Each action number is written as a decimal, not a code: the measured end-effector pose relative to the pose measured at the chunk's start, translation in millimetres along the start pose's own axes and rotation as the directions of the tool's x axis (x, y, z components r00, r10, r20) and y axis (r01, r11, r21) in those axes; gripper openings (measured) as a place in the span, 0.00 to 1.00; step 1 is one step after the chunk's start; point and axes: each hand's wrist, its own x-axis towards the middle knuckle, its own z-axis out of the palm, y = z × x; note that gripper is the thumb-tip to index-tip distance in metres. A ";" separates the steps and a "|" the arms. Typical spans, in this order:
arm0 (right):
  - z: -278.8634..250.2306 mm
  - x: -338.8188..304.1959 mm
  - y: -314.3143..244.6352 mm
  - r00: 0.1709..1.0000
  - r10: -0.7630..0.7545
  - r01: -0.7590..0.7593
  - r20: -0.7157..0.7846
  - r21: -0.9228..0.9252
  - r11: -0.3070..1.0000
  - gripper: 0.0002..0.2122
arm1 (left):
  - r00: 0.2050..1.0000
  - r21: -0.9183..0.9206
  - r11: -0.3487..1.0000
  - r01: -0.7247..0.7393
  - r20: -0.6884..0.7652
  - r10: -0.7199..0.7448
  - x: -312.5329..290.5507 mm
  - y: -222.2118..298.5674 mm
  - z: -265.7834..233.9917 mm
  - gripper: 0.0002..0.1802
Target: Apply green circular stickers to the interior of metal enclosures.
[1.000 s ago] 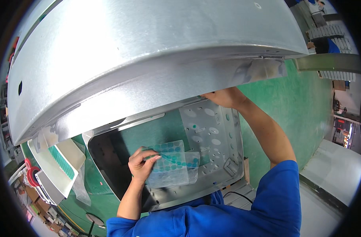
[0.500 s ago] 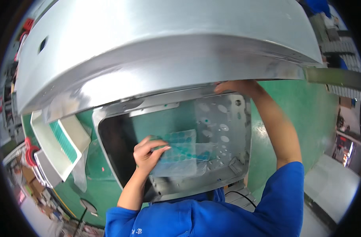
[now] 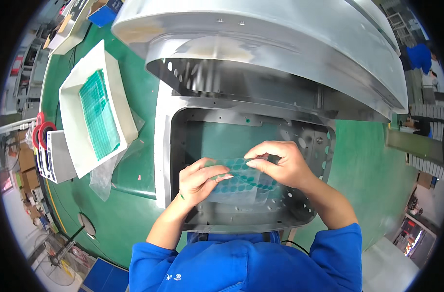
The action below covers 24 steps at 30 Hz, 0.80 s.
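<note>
A clear strip of round green stickers stretches between my two hands over a grey metal housing. My left hand pinches the strip's left part between thumb and fingers. At its upper right part, the thumb and index finger of my right hand are closed on it. Whether a single sticker sits in that pinch is too small to tell. Below the hands, sheets of green dot stickers on pale backing lie inside the housing. A green dot shows on its far inner wall.
A large curved metal cover rises beyond the housing. To the left stands a white bin holding green sticker sheets, with a clear plastic bag beside it. Red tape rolls sit further left. The table is green.
My right hand has come down from the cover's lower edge to the sticker strip. My left hand still pinches near the stickers. The view has shifted, showing more of the bin.
</note>
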 end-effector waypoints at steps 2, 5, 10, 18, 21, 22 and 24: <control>8.9 1.3 0.2 0.996 -0.038 0.038 -0.080 -0.011 0.999 0.05 | 0.999 -0.005 1.000 -0.004 -0.034 0.004 -1.4 -0.2 -2.9 0.14; 21.3 4.4 3.9 0.964 -0.195 0.177 -0.178 -0.113 0.978 0.05 | 0.998 0.001 1.000 0.007 -0.064 -0.007 -0.4 -1.0 -6.9 0.13; 26.6 17.9 5.1 0.898 -0.414 0.341 -0.146 -0.363 0.867 0.04 | 0.984 0.022 0.989 0.144 -0.108 -0.141 0.6 -3.8 -12.4 0.09; 2.5 109.6 17.6 0.990 0.135 -0.138 -0.030 -0.159 0.978 0.03 | 0.968 0.057 0.982 0.181 -0.186 -0.167 -3.6 -21.8 -18.1 0.09; 6.3 130.8 34.8 0.970 0.235 -0.211 0.060 -0.271 0.939 0.02 | 0.968 0.042 0.980 0.193 -0.172 -0.183 -5.1 -23.8 -19.5 0.09; 7.0 133.7 39.2 0.981 0.188 -0.165 0.056 -0.281 0.945 0.03 | 0.968 0.042 0.980 0.192 -0.171 -0.183 -4.5 -25.0 -20.1 0.09; 7.9 135.3 43.8 0.973 0.226 -0.195 0.057 -0.333 0.923 0.03 | 0.971 0.011 0.981 0.196 -0.143 -0.192 -4.3 -25.7 -21.5 0.10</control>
